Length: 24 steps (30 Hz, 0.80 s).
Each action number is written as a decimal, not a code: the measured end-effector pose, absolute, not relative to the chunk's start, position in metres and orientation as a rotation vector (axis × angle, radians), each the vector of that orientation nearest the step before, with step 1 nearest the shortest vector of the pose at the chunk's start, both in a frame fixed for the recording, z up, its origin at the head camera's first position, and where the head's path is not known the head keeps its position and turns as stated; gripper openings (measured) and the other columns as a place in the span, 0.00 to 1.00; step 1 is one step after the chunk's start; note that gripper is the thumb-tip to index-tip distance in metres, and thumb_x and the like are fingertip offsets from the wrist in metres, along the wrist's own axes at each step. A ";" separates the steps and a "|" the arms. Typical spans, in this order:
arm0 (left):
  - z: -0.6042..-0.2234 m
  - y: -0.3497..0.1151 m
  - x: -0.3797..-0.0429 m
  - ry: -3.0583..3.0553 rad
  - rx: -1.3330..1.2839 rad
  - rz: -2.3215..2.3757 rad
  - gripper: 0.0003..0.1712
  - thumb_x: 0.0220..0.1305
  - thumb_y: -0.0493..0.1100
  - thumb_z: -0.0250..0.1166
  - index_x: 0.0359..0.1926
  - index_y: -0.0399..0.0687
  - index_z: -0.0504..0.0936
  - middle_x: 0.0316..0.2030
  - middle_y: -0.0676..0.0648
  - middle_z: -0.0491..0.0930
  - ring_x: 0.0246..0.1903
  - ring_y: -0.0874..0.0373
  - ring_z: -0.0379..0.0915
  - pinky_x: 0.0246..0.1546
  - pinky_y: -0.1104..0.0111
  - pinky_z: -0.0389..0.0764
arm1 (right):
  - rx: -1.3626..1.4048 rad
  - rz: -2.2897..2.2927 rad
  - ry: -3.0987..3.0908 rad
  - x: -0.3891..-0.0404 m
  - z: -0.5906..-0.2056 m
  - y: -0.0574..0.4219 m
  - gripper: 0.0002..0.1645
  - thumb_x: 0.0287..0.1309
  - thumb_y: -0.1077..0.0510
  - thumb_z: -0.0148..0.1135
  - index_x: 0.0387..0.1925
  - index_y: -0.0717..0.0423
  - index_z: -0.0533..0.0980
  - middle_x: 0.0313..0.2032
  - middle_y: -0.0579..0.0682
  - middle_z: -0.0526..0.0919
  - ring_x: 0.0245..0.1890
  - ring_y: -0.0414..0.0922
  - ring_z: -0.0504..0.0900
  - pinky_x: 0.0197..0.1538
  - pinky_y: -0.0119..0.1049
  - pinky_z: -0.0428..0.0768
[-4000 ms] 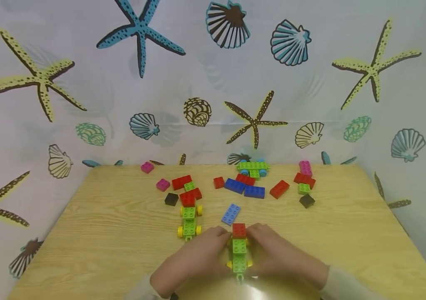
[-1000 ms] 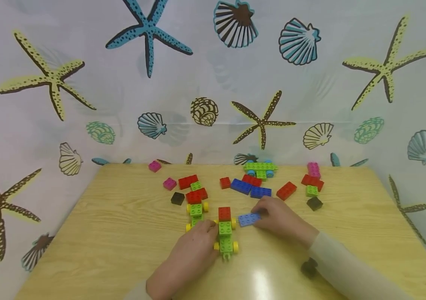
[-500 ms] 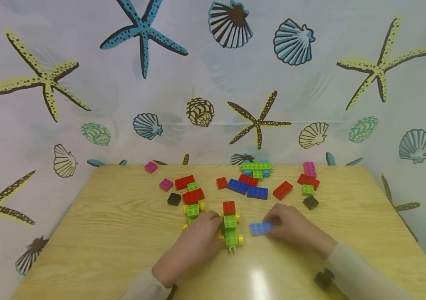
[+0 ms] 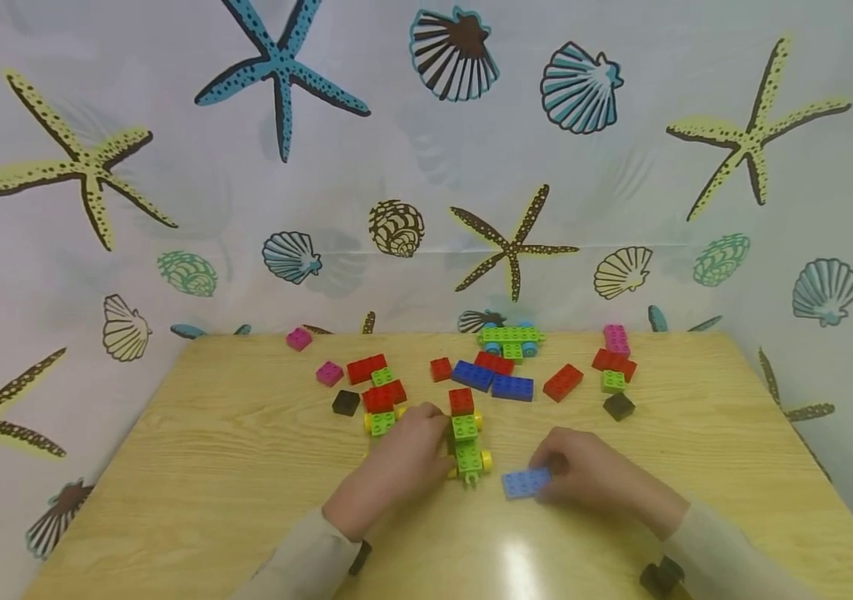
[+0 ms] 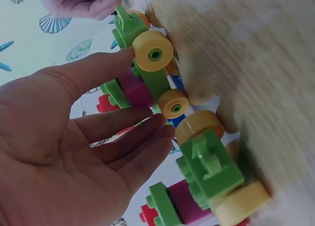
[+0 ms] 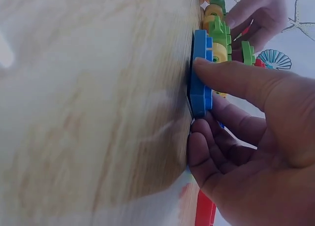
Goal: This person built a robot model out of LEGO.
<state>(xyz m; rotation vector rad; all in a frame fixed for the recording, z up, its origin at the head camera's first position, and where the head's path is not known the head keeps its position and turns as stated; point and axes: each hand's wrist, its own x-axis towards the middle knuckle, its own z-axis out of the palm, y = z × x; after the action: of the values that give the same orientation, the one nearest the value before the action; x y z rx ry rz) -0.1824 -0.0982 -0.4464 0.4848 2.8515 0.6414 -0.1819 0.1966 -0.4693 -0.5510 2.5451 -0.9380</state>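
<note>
On the table stands a toy car (image 4: 466,429) of building bricks: a green base on yellow wheels, with a magenta, a green and a red brick stacked at its far end. My left hand (image 4: 407,454) lies along the car's left side. In the left wrist view its thumb touches a yellow wheel (image 5: 153,51), and its fairly straight fingers reach to the other wheel. My right hand (image 4: 587,471) pinches one end of a light blue brick (image 4: 522,483), right of the car and low over the table. A similar second car (image 4: 381,423) is partly hidden behind my left hand.
Loose red (image 4: 563,382), dark blue (image 4: 512,387), magenta (image 4: 330,373) and black bricks (image 4: 619,407) lie along the table's far half. A green wheeled base (image 4: 511,336) stands at the back, by the patterned curtain (image 4: 426,167).
Both hands were on the car at first. Then my right hand took the light blue brick and drew it right and nearer. The car moved farther away with my left hand beside it.
</note>
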 end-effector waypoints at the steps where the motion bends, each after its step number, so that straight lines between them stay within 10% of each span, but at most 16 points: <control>1: -0.447 -0.098 -0.184 2.841 0.475 0.668 0.27 0.73 0.41 0.76 0.67 0.33 0.84 0.66 0.36 0.83 0.64 0.41 0.82 0.70 0.47 0.86 | -0.561 -0.940 2.543 -0.181 -0.470 0.197 0.17 0.61 0.56 0.84 0.50 0.49 0.88 0.45 0.43 0.87 0.45 0.43 0.80 0.53 0.39 0.82; 15: -0.440 -0.103 -0.177 2.882 0.477 0.706 0.17 0.73 0.41 0.76 0.59 0.40 0.90 0.59 0.42 0.88 0.59 0.45 0.85 0.66 0.49 0.89 | -0.593 -0.952 2.525 -0.175 -0.468 0.193 0.16 0.61 0.58 0.83 0.48 0.50 0.87 0.42 0.44 0.86 0.43 0.44 0.79 0.48 0.34 0.80; 24: -0.441 -0.101 -0.150 2.661 0.722 0.758 0.12 0.72 0.44 0.78 0.53 0.50 0.93 0.45 0.55 0.91 0.41 0.65 0.83 0.45 0.70 0.88 | -0.654 -0.960 2.540 -0.168 -0.468 0.180 0.16 0.55 0.60 0.84 0.44 0.49 0.87 0.40 0.44 0.85 0.40 0.42 0.80 0.46 0.34 0.81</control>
<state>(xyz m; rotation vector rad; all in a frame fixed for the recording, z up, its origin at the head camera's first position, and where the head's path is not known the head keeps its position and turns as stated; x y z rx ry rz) -0.1502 -0.1011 -0.4413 0.7224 2.6611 0.7584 -0.1679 0.1797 -0.4684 -0.6536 2.5404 -0.9604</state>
